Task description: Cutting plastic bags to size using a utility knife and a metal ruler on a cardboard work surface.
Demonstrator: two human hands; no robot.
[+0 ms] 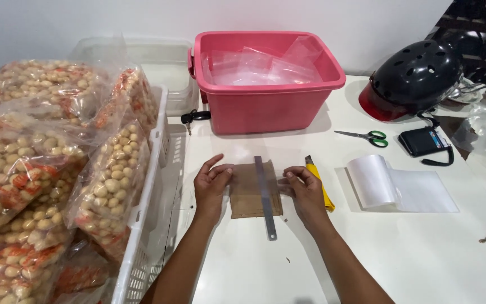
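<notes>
The brown cardboard pad (248, 197) lies flat on the white counter (367, 253) right in front of me, and a metal ruler (265, 194) runs down its middle, its lower end sticking out past the pad's near edge. A clear plastic sheet seems to lie over the pad, though it is hard to make out against the brown.

My left hand (212, 186) rests flat on the left edge of the pad, fingers spread and pressing down, an open grip that clasps nothing. My right hand (305, 188) rests on the right edge, fingertips bent onto the surface, also holding nothing; it only pins.

To do this well, I judge that both palms should press evenly so the pad and ruler do not skew, with the ruler kept square to the pad's edges and my fingers well off its line.

Just beside my right hand lies a yellow utility knife (320, 188), partly under my fingers. Further right is a stack of clear bags (395, 188), then green-handled scissors (367, 136), a dark wallet (423, 141) and a black helmet (414, 76). Behind the pad stands a pink tub (265, 107) holding more clear plastic. To my left, a white basket (153, 186) is heaped with bagged round snacks (46, 163).
</notes>
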